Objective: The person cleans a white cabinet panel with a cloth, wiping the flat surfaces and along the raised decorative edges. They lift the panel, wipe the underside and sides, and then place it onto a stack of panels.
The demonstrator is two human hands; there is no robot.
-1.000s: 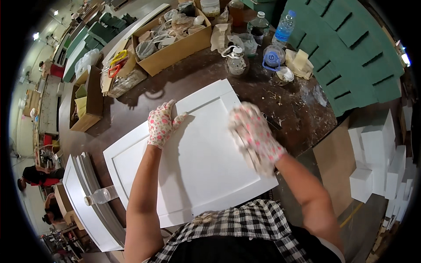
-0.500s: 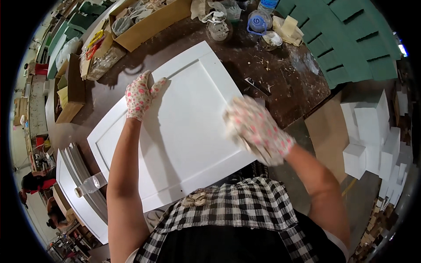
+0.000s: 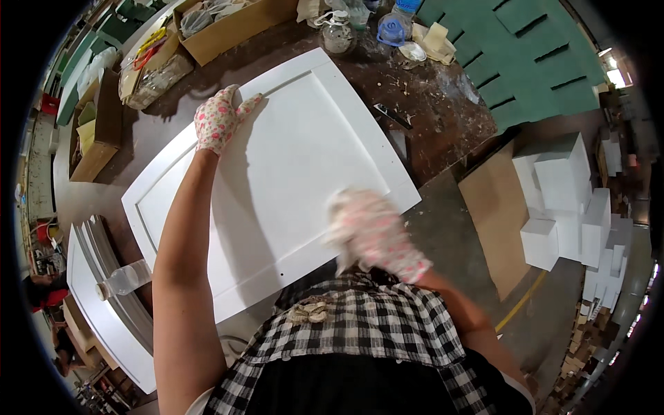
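Note:
A white cabinet door panel with a recessed centre lies flat on a dark, stained workbench. My left hand, in a flowered glove, rests flat on the panel's far left edge with the fingers stretched along the frame. My right hand, in the same kind of glove, is on the panel's near right part. It is motion-blurred, and something pale shows at its fingertips. I cannot tell whether it grips anything.
Cardboard boxes of odds and ends, a glass jar and a blue-tinted bottle line the bench's far side. Green panels and stacked white blocks are at right. More white doors carrying a clear bottle lean at left.
My right hand has swept from the panel's far right corner toward me along its right side. My left hand has stayed on the far left edge. The view has tilted down.

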